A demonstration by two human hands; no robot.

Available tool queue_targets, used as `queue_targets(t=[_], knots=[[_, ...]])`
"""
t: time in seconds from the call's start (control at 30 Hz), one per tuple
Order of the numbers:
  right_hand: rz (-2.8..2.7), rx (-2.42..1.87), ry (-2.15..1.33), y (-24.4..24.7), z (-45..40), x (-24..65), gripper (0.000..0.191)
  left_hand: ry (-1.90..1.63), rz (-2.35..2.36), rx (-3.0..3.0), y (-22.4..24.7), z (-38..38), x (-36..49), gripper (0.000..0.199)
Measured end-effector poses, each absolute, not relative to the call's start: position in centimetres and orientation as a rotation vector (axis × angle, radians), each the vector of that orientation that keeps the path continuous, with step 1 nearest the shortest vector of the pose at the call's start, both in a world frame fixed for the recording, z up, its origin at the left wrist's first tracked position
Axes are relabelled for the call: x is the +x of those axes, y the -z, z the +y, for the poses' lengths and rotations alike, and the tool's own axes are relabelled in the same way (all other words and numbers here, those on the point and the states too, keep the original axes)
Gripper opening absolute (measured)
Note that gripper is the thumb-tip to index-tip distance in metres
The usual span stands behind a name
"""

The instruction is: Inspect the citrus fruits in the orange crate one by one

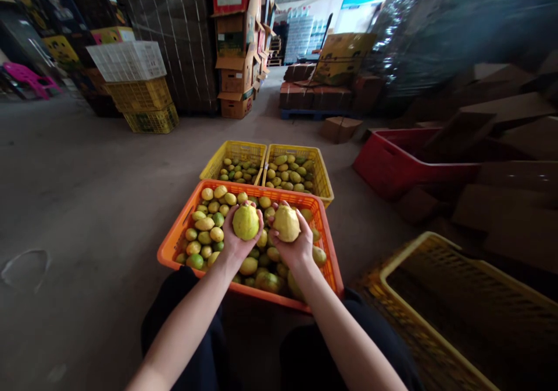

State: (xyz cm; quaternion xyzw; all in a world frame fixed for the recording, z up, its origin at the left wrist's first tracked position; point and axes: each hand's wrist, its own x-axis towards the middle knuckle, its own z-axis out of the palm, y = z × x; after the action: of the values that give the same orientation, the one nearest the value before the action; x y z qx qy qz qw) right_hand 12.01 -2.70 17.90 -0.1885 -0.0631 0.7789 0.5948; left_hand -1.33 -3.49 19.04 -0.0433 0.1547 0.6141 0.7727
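Grey floor [96,216], slotted orange crate [176,225], left hand [232,243] cupped round lumpy greenish fruit [246,222], right hand [301,247] round smoother paler fruit [286,223].

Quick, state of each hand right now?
Left hand: cupped, holding a yellow-green fruit.
Right hand: cupped, holding a pale yellow fruit.

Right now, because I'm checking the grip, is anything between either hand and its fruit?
Nothing visible: the bare left hand cups the greener fruit, and the right hand the paler fruit. The orange crate shows beneath both hands.
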Motion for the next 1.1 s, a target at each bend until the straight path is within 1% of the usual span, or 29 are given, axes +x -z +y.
queue_targets(t=[0.1,0.27,0.43,0.63,0.87,1.1], knots=[[-0.151,-0.441,-1.79,-18.11,-2.86,12.03,0.027,-1.324,0.33,-0.06,-19.06,-3.56,-1.45,0.019],[-0.136,-0.501,-1.791,-18.12,-2.74,11.84,0.025,-1.315,0.322,-0.065,-19.08,-3.51,-1.54,0.022],[-0.1,-0.585,-1.819,-18.03,-2.5,11.8,0.019,-1.378,0.334,-0.121,-18.86,-3.23,-1.32,0.02],[-0.093,-0.664,-1.784,-18.12,-2.51,12.16,0.021,-1.399,0.319,-0.19,-18.61,-3.0,-1.13,0.02],[-0.081,-0.743,-1.784,-18.34,-2.72,11.88,0.011,-1.378,0.312,-0.126,-18.93,-3.1,-1.2,0.023],[-0.104,-0.782,-1.772,-18.2,-2.68,11.55,0.012,-1.339,0.316,-0.139,-18.92,-3.09,-1.39,0.016]])
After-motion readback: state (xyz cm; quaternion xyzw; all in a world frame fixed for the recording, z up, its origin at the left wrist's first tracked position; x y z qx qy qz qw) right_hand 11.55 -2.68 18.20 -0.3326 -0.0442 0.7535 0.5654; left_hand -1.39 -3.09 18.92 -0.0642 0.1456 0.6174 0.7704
